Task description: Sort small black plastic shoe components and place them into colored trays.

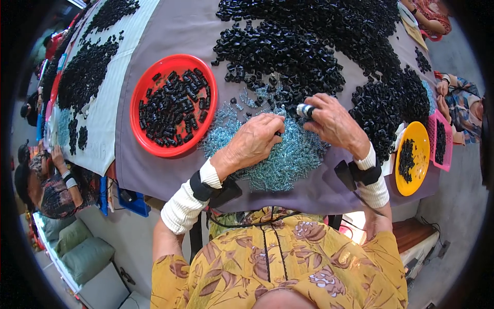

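Note:
My left hand (254,140) rests knuckles-up on a heap of small clear blue pieces (283,159), its fingers curled around something small and dark that is mostly hidden. Close beside it, my right hand (332,121) pinches a small pale blue-and-white piece (304,110) at its fingertips, over the edge of the blue heap. A large mound of small black ring-shaped parts (298,46) lies just beyond both hands. A round red tray (141,100) holding several black parts sits to the left of my left hand. Both wrists wear white cuffs and black straps.
A grey cloth (170,170) covers the table. A yellow plate (423,149) and a pink basket (441,141) with black parts stand at right. More black heaps lie on a striped cloth (110,98) at left. Other people sit at the left (51,180) and right (460,98).

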Available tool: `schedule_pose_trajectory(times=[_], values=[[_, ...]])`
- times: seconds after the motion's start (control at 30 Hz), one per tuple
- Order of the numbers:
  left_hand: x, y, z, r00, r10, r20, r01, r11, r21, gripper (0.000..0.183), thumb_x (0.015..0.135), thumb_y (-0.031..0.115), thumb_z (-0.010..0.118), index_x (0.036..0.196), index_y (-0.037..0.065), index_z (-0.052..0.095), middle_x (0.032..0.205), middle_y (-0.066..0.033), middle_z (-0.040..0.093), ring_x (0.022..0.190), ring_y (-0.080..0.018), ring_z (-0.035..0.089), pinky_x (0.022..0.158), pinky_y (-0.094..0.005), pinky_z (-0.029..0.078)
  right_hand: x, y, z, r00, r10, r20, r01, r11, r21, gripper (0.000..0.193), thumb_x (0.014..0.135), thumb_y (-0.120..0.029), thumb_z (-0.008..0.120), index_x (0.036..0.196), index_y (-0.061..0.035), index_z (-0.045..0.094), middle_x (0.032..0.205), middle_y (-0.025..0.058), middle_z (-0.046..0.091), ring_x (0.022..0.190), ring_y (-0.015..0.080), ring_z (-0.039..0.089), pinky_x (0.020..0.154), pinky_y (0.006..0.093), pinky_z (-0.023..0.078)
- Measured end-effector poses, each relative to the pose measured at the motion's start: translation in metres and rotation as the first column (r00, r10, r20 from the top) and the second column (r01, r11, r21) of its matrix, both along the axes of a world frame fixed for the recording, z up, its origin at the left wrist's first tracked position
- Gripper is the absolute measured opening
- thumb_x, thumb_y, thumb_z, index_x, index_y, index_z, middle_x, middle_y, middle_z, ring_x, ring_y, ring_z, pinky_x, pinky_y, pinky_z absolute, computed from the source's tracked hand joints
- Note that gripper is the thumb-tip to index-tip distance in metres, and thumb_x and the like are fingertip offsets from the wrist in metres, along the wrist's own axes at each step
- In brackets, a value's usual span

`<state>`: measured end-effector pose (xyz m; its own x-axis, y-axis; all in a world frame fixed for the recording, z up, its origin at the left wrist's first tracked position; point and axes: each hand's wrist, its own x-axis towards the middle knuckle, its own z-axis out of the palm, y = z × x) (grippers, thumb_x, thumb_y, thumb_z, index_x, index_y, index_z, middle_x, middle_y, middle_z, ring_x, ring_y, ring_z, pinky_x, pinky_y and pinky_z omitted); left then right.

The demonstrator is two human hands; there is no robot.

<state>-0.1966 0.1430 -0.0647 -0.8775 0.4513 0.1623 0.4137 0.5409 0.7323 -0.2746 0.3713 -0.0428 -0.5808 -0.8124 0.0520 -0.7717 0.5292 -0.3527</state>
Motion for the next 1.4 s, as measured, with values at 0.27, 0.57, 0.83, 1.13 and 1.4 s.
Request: schedule_pose_trajectory(times=[0.27,0.57,0.83,1.13,1.4], values=[[0.008,-0.018,0.005,0.990,0.135,0.041,-0.141,0.975,0.171,0.019,0.081,0.003,0.064,0.099,0.001,0.058,0.111,-0.0173,0.063,0.104,-0.0328,0.061,0.088,-0.0368,0.049,-0.044,-0.054,-0.004,0.995,0.085,-0.043,-0.088,0.994,-0.063,0.016,0.078,-0.013,0.066,0.070,-0.0004,0.059,0.073,0.0133,0.061,0.072,0.0340,0.061,0.063,0.0437,0.048],[0.016,-0.061,0.005,0.759,0.369,0.536,-0.640,0.573,0.512,0.020,0.087,0.008,0.066,0.104,0.000,0.064,0.086,-0.0014,0.066,0.076,-0.0056,0.059,0.070,-0.0205,0.048,-0.045,-0.103,-0.019,0.976,0.210,-0.058,-0.206,0.976,0.074,0.016,0.080,-0.016,0.066,0.073,-0.0026,0.061,0.077,0.0113,0.063,0.070,0.0305,0.063,0.062,0.0414,0.049],[0.014,-0.058,0.000,0.772,0.321,0.548,-0.627,0.529,0.572,0.025,0.086,0.007,0.067,0.109,-0.002,0.061,0.091,-0.0048,0.067,0.079,-0.0083,0.062,0.073,-0.0217,0.050,-0.040,-0.110,-0.026,0.951,0.288,-0.114,-0.261,0.943,0.205,0.016,0.078,-0.016,0.067,0.076,-0.0018,0.061,0.077,0.0121,0.063,0.070,0.0315,0.064,0.060,0.0421,0.049],[0.007,-0.040,0.012,0.767,0.215,0.604,-0.617,0.502,0.605,0.024,0.086,0.006,0.066,0.108,-0.002,0.061,0.092,-0.0075,0.068,0.079,-0.0123,0.064,0.076,-0.0264,0.053,-0.021,-0.082,0.016,0.838,0.134,0.528,0.140,0.884,-0.446,0.026,0.075,-0.010,0.072,0.096,0.0027,0.064,0.077,0.0133,0.068,0.073,0.0200,0.067,0.063,0.0332,0.051],[0.003,-0.016,0.030,0.770,-0.008,0.638,-0.593,0.358,0.721,0.023,0.087,0.008,0.065,0.107,-0.003,0.060,0.087,-0.0072,0.067,0.078,-0.0123,0.065,0.074,-0.0262,0.054,-0.007,-0.069,0.016,0.815,0.175,0.552,0.239,0.767,-0.596,0.031,0.073,-0.010,0.076,0.101,0.0002,0.066,0.081,0.0106,0.069,0.072,0.0121,0.064,0.068,0.0275,0.052]])
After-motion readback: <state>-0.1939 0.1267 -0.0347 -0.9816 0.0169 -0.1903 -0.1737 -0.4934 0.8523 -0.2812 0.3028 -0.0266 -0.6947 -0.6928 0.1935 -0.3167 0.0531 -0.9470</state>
